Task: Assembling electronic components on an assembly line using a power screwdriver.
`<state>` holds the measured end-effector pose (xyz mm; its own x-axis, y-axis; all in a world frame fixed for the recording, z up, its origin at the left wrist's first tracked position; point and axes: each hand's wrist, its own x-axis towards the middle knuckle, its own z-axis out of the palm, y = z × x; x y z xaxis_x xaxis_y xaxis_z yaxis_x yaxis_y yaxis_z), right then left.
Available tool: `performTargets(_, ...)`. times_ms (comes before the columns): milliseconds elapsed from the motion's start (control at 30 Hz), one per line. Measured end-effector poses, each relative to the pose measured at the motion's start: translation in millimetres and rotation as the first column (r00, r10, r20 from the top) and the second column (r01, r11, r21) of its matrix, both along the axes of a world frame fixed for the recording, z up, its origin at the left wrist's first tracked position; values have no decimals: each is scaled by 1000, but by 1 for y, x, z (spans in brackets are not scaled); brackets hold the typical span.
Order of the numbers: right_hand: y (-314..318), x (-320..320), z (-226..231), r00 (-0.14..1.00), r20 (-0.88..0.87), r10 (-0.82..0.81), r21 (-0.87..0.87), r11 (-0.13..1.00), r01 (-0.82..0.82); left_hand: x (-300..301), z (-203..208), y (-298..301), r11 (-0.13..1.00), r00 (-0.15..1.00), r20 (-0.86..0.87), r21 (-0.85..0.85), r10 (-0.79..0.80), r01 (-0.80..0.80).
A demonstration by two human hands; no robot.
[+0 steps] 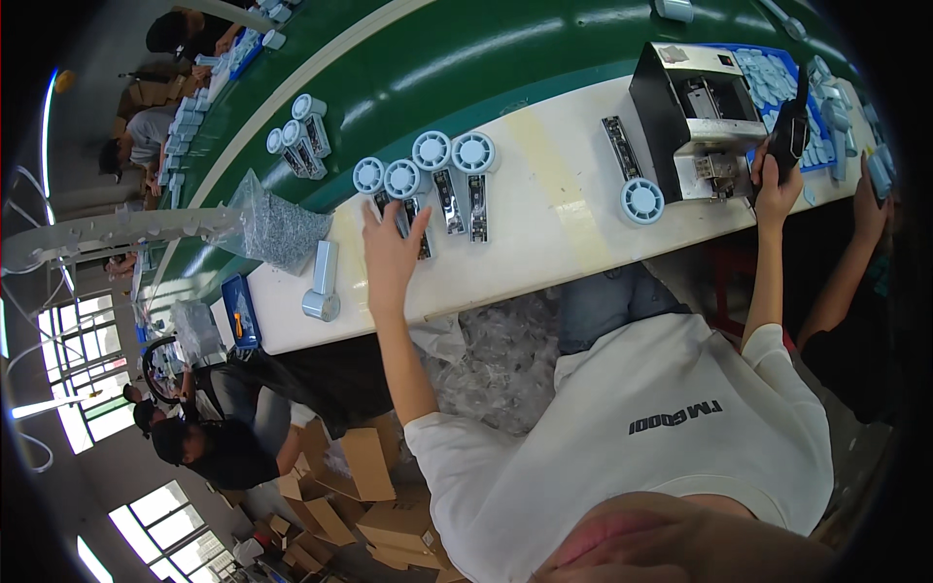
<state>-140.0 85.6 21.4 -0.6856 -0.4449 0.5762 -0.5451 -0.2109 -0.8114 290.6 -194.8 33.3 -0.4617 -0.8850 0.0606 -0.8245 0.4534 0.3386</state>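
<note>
My left hand (391,253) reaches over the white bench with its fingers apart, at the handles of two light-blue handheld fans. The leftmost fan (368,176) and the fan beside it (401,179) have round slotted heads; whether my fingertips touch them I cannot tell. Two more fans, one upper (431,151) and one right (473,153), lie alongside, their handles showing bare circuit boards. My right hand (775,189) is closed round a black handle (793,136) beside a black-and-metal bench machine (700,126). A single fan (641,200) lies just left of the machine.
Several fans (299,141) stand on the green surface. A bag of small parts (277,233), a light-blue part (323,287) and a blue tray (240,313) are at the left. A blue bin (826,155) of blue parts and another person's hand (870,209) are at the right.
</note>
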Motion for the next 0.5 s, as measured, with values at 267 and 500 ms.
performTargets(267, 5, 0, -8, 1000, -6, -21, -2, 1000, 21, 17, -20, -226, 856, 925, -52, -363, 376, -368)
performTargets(500, 8, -2, -10, 1000, -21, -16, 8, 1000, 16, -14, -52, -261, 835, 842, -94, -116, 530, -539)
